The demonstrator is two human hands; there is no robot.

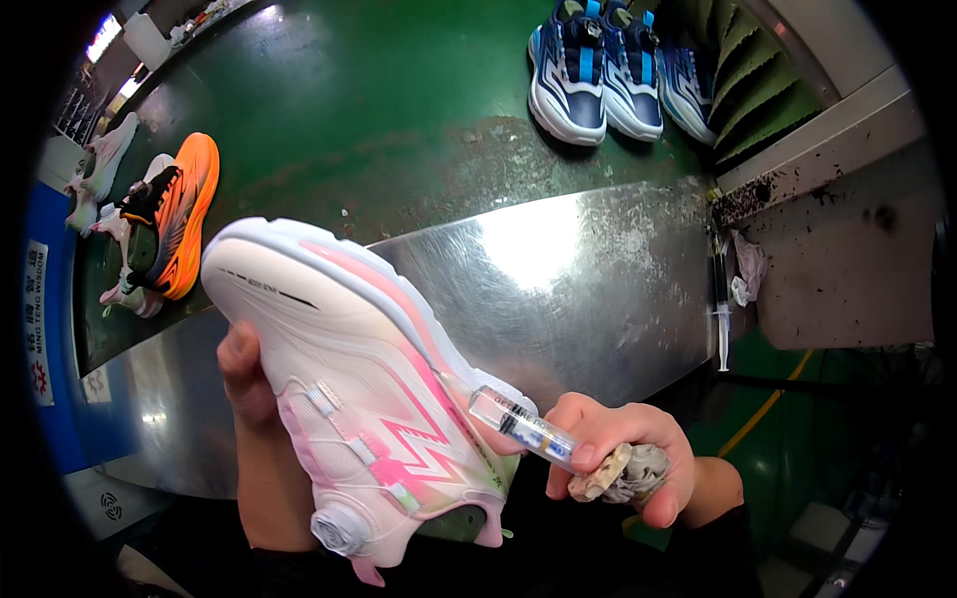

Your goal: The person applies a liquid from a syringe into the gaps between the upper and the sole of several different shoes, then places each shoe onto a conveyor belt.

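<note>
A green conveyor belt runs behind a scratched steel bench. Above the bench the left hand grips a white-and-pink sports shoe with a dial fastener, held on its side. The right hand clasps a clear plastic syringe and a crusted lump, tip at the shoe's sole edge: seemingly glue touch-up, needing a steady, fine squeeze next.

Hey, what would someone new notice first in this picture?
Front and centre, a white and pink shoe is held on its side by the left hand, while the right hand points a small clear tube at its sole edge. Behind, an orange shoe and blue shoes sit on the green conveyor belt.
</note>
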